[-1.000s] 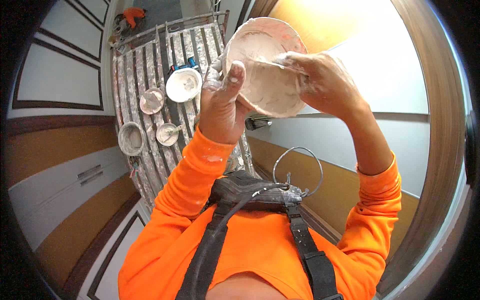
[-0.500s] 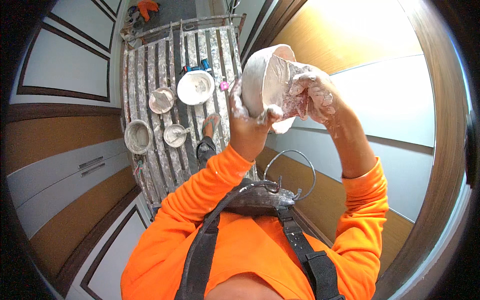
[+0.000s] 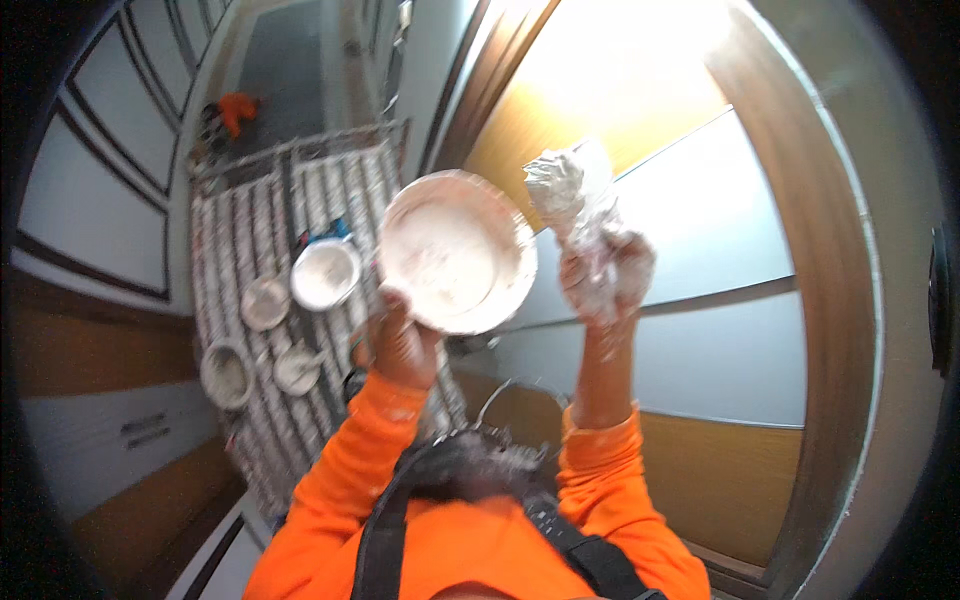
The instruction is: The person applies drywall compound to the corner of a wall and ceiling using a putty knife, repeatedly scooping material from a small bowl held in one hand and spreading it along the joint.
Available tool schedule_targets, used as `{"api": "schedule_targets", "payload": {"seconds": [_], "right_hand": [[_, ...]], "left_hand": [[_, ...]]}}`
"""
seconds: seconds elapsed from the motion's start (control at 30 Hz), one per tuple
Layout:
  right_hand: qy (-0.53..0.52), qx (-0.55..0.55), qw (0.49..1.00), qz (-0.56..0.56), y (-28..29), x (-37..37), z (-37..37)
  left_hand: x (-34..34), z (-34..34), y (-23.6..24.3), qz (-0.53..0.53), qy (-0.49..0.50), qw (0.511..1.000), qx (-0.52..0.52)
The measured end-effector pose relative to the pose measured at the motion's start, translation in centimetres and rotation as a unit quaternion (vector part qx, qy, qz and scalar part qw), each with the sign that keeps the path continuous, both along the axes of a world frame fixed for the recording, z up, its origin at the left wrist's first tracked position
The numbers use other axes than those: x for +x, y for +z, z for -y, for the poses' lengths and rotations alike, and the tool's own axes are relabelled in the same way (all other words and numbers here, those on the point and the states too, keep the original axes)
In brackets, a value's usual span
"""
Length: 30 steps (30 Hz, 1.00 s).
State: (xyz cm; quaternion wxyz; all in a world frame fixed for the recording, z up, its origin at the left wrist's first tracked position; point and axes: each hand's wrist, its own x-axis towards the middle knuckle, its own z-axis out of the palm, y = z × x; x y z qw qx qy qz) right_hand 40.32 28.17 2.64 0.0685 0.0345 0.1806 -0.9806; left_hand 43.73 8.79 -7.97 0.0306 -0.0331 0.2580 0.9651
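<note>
My left hand (image 3: 405, 345) grips the near-left rim of a round bowl (image 3: 515, 290), its thumb over the edge. The bowl is tilted so that its inside shows, coated with whitish plaster. To its right my right hand (image 3: 607, 275), smeared white, is closed around the lower end of a plaster-coated, crumpled-looking lump (image 3: 560, 188). The lump sticks up past the fingers, apart from the bowl; what lies under the coating cannot be made out.
Below left is a plaster-spattered slatted platform (image 3: 225, 270). On it stand a white bowl (image 3: 327, 274), several smaller plaster-smeared containers, and a blue object (image 3: 335, 230). Wood-and-white panelling (image 3: 700, 350) rises on the right. Someone in orange (image 3: 237, 110) is far below at upper left.
The bowl has swung left and tipped, now showing its inside. My right hand has come away from it, raising the coated lump. The whole view has shifted.
</note>
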Motion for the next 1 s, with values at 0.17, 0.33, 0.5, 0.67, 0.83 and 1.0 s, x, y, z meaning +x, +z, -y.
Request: {"api": "schedule_targets", "payload": {"seconds": [0.17,0.33,0.5,0.67,0.83,1.0], "right_hand": [[0.011,-0.108,0.991,-0.075,-4.2,-3.2,-2.3],[0.062,-0.088,0.981,-0.162,0.5,-7.6,-2.0],[0.118,-0.026,0.950,-0.288,7.1,-15.7,-3.9],[0.081,0.021,0.956,-0.281,12.4,-19.8,-4.1],[0.068,0.032,0.954,-0.290,16.0,-19.3,-4.1],[0.118,0.049,0.946,-0.297,17.2,-15.7,-3.7]], "left_hand": [[-4.5,-2.3,1.6,0.042,-0.063,0.991,0.114],[-14.1,-4.6,3.8,-0.094,-0.080,0.985,0.120],[-21.5,-7.1,9.9,-0.182,-0.099,0.960,0.190],[-26.5,-9.4,13.4,-0.241,-0.087,0.947,0.192],[-27.7,-10.8,15.5,-0.264,-0.087,0.933,0.228],[-27.7,-11.1,16.9,-0.288,-0.068,0.923,0.247]]}}
